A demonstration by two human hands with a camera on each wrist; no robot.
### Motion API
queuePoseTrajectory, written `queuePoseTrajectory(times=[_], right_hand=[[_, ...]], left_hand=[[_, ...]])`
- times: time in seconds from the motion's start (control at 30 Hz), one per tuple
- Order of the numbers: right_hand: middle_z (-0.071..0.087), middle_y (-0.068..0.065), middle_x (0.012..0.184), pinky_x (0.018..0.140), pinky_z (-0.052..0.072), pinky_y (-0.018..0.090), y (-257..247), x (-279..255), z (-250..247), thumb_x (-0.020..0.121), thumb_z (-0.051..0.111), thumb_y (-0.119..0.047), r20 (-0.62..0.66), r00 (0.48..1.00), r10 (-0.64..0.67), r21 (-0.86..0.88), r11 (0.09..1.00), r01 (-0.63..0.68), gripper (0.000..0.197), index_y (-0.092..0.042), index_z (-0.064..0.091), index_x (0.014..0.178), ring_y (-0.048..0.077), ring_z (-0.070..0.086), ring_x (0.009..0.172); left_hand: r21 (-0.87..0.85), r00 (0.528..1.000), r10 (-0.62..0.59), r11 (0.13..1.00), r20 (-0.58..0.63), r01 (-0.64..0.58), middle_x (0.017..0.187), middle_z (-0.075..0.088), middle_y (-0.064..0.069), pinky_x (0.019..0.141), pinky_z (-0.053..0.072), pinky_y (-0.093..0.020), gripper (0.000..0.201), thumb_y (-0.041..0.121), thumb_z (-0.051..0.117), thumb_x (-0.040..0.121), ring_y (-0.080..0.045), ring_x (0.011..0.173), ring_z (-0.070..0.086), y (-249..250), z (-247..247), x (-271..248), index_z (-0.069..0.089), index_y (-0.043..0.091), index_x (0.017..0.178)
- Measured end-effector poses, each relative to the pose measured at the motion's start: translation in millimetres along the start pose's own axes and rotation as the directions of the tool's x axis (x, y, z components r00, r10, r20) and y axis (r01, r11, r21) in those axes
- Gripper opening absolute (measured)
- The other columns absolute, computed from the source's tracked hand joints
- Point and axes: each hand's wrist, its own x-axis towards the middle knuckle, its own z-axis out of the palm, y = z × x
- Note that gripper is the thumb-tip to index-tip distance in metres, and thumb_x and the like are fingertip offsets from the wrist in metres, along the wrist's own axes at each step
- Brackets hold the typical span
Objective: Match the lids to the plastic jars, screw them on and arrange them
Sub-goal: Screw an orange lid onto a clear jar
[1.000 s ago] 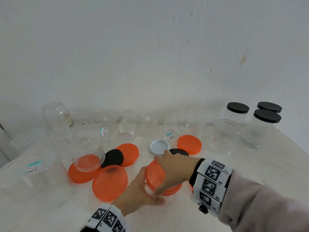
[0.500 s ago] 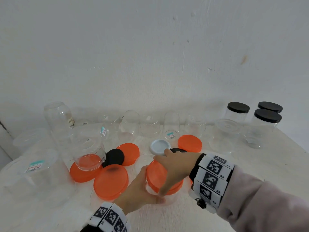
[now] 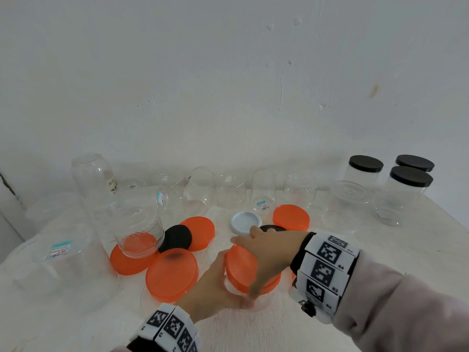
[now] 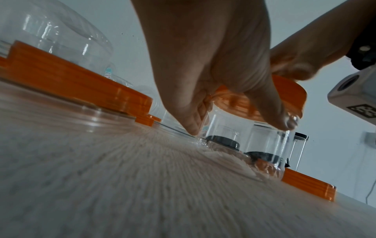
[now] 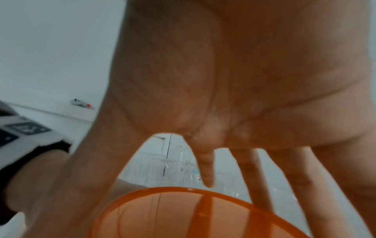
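Observation:
A small clear jar (image 4: 264, 145) stands upright on the table near its front middle, under an orange lid (image 3: 241, 269) (image 4: 284, 90) (image 5: 183, 214). My left hand (image 3: 215, 288) (image 4: 213, 72) grips the jar's side from the left, thumb and fingers curled round it. From above, my right hand (image 3: 266, 252) (image 5: 223, 112) grips the orange lid, its fingers spread over the rim. The jar's lower part is mostly hidden behind my hands in the head view.
Loose orange lids (image 3: 172, 274) (image 3: 291, 216), a black lid (image 3: 176, 237) and a white lid (image 3: 245, 221) lie just behind. Several upturned clear jars (image 3: 139, 227) line the back and left. Three black-lidded jars (image 3: 406, 191) stand at the back right.
My right hand has shifted slightly round the orange lid while the left keeps hold of the jar. The camera has tilted a little.

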Motion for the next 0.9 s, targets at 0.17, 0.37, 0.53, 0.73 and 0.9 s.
queuePoseTrajectory(times=[0.17,0.37,0.53,0.73,0.9], right_hand=[[0.03,-0.003,0.132,0.091,0.046,0.046,2.0,0.2,-1.3,0.067,0.076,-0.061,-0.006,0.998,-0.055,0.024,0.998,0.056,0.1,-0.047,0.015,0.145,0.026,0.039,0.121],[0.038,0.004,0.134,0.09,0.05,0.043,1.1,1.2,5.0,0.064,0.059,-0.083,-0.067,0.995,0.069,0.072,0.995,-0.064,0.099,-0.024,0.032,0.139,0.025,0.052,0.109],[0.025,-0.004,0.142,0.1,0.041,0.051,2.0,-3.4,-0.3,0.068,0.075,-0.06,-0.01,0.998,-0.069,0.047,0.996,0.07,0.102,-0.049,0.01,0.146,0.026,0.03,0.13],[0.033,0.0,0.136,0.091,0.048,0.045,0.5,1.9,2.2,0.07,0.064,-0.074,-0.051,0.999,-0.018,0.037,0.999,0.02,0.094,-0.037,0.022,0.146,0.027,0.045,0.117],[0.028,0.001,0.143,0.094,0.045,0.048,-0.5,2.2,1.9,0.066,0.07,-0.07,-0.01,1.0,-0.005,0.003,1.0,0.005,0.104,-0.041,0.013,0.147,0.029,0.04,0.125]], left_hand=[[-0.008,1.0,-0.015,1.0,-0.002,0.015,0.133,0.043,0.017,0.103,0.044,-0.029,0.108,0.035,0.09,0.049,-0.005,0.123,0.045,0.8,0.4,-0.3,0.021,0.047,0.131],[-0.015,1.0,0.001,1.0,0.004,-0.001,0.134,0.045,0.015,0.104,0.044,-0.034,0.103,0.032,0.09,0.053,-0.005,0.122,0.046,0.9,0.4,-0.3,0.026,0.042,0.133],[0.001,1.0,-0.001,1.0,0.004,0.001,0.134,0.039,0.021,0.105,0.043,-0.03,0.107,0.042,0.089,0.045,-0.003,0.125,0.043,0.3,0.2,-0.2,0.02,0.052,0.125],[-0.013,1.0,-0.003,1.0,0.006,0.003,0.135,0.044,0.015,0.104,0.044,-0.031,0.105,0.038,0.09,0.047,-0.003,0.123,0.045,0.1,0.2,-0.2,0.024,0.047,0.128],[-0.02,1.0,-0.008,1.0,0.01,0.009,0.136,0.043,0.014,0.105,0.044,-0.034,0.109,0.038,0.09,0.045,-0.008,0.126,0.045,0.2,-0.2,-0.3,0.023,0.045,0.131]])
